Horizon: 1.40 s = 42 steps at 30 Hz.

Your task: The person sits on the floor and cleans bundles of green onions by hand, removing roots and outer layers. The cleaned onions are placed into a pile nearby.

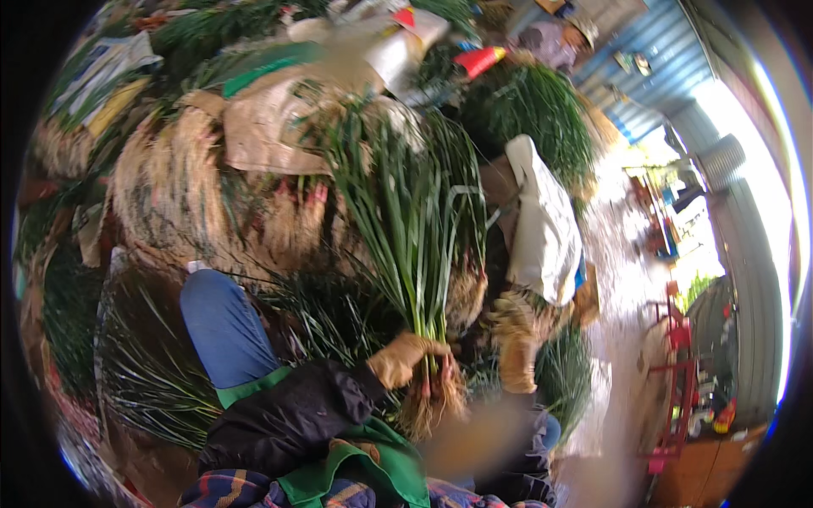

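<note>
My left hand [403, 360], in a tan glove, grips a bunch of green onions [406, 235] just above the roots. Its long green leaves fan out away from me, and the pale, reddish-based roots hang below the fist. To the right, my right hand [517, 349], also gloved, reaches forward beside a white sack [545, 235]. Motion blurs its fingers near some rooty plant ends, so I cannot tell whether it holds any. More onion leaves [330, 317] lie dark beneath the left hand.
Root-end-out onion bundles [168, 178] are piled at the left, partly under a brown sack [273, 127]. My jeans-clad knee [222, 324] rises at left. A person in a hat [552, 44] is behind a leafy heap [533, 114]. Red stools [679, 333] stand far right on wet floor.
</note>
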{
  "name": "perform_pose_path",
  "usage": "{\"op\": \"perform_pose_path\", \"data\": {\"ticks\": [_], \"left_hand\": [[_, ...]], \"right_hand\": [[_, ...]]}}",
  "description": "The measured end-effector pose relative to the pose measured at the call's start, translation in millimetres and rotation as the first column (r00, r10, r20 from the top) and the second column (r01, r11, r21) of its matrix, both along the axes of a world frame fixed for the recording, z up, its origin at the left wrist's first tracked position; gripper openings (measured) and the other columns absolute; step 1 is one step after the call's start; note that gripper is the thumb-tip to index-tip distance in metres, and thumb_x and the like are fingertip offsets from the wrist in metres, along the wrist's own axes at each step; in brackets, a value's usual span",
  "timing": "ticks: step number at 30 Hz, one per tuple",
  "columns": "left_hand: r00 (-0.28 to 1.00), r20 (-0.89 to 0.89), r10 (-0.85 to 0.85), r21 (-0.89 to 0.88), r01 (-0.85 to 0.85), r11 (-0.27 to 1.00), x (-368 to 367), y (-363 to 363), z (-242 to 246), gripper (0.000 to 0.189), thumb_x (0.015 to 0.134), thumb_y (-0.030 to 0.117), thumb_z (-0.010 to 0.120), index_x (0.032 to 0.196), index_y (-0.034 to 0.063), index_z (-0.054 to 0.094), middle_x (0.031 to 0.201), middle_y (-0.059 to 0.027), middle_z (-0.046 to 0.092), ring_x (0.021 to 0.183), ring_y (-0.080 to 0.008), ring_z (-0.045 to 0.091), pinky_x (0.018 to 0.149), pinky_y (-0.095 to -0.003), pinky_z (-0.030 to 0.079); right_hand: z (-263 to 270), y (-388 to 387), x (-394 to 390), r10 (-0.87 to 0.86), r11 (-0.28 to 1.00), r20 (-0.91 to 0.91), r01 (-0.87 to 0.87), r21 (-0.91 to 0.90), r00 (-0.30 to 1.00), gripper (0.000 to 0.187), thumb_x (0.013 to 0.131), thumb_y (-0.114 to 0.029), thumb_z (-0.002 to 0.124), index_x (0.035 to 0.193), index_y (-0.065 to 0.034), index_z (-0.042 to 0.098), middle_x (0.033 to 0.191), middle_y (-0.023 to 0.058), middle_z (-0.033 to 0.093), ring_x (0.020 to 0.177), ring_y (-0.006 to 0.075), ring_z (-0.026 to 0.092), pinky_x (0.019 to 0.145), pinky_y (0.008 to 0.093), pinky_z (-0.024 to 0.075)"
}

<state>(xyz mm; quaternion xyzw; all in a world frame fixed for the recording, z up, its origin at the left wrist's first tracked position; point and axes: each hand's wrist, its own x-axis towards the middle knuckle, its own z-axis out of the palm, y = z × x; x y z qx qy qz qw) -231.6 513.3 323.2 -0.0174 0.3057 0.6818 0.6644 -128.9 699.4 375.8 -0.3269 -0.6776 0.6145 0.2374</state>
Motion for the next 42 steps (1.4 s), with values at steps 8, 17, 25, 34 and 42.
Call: {"op": "perform_pose_path", "data": {"ticks": [8, 17, 25, 34, 42], "left_hand": [[0.952, 0.199, 0.233, 0.346, -0.291, 0.892, -17, 31, -5, 0.060, 0.081, -0.008, 0.063, 0.137, 0.0045, 0.043, 0.124, -0.0121, 0.058, 0.123, -0.0288, 0.053, 0.107, -0.0467, 0.042], [0.963, -0.080, 0.256, 0.055, -0.252, 0.966, -5, 59, -31, 0.044, 0.084, -0.006, 0.064, 0.126, 0.0002, 0.052, 0.118, -0.0130, 0.063, 0.118, -0.0286, 0.057, 0.102, -0.0394, 0.046], [0.995, -0.088, 0.050, 0.009, -0.050, 0.999, -11, 46, -13, 0.032, 0.083, -0.003, 0.056, 0.114, -0.0058, 0.059, 0.101, -0.0170, 0.067, 0.086, -0.0268, 0.068, 0.078, -0.0364, 0.058], [0.961, 0.102, -0.256, 0.432, 0.189, 0.882, -31, 28, -47, 0.062, 0.076, -0.001, 0.052, 0.135, -0.0097, 0.039, 0.113, -0.0262, 0.062, 0.092, -0.0403, 0.067, 0.086, -0.0493, 0.056], [0.943, 0.163, -0.289, 0.536, 0.161, 0.829, -32, 21, -50, 0.057, 0.073, -0.004, 0.052, 0.128, -0.0165, 0.044, 0.122, -0.0285, 0.056, 0.110, -0.0372, 0.060, 0.093, -0.0474, 0.054]], "right_hand": [[-24, -80, 101, 0.385, 0.866, -0.049, -0.379, -0.327, 0.922, 0.051, 0.093, -0.017, 0.061, 0.138, -0.0004, 0.044, 0.134, 0.0070, 0.052, 0.120, 0.0171, 0.049, 0.102, 0.0295, 0.0403], [74, -59, 144, -0.023, 0.913, -0.094, -0.017, -0.408, 0.995, 0.006, 0.087, 0.001, 0.064, 0.081, 0.0010, 0.067, 0.063, 0.0055, 0.057, 0.054, 0.0123, 0.055, 0.046, 0.0247, 0.0425], [1, -67, 64, 0.160, 0.769, 0.429, -0.385, 0.511, 0.889, 0.021, 0.086, -0.015, 0.059, 0.105, -0.0091, 0.066, 0.102, 0.0098, 0.065, 0.089, 0.0311, 0.064, 0.077, 0.0379, 0.0509], [5, -49, 77, 0.116, 0.993, 0.001, -0.116, -0.001, 0.993, 0.002, 0.091, -0.002, 0.060, 0.093, -0.0010, 0.061, 0.091, 0.0061, 0.067, 0.072, 0.0110, 0.059, 0.068, 0.0254, 0.0512], [5, -65, 61, 0.336, 0.575, 0.408, -0.528, 0.625, 0.849, 0.024, 0.082, -0.007, 0.066, 0.105, -0.0130, 0.068, 0.099, 0.0077, 0.067, 0.091, 0.0252, 0.065, 0.078, 0.0324, 0.0529]]}}
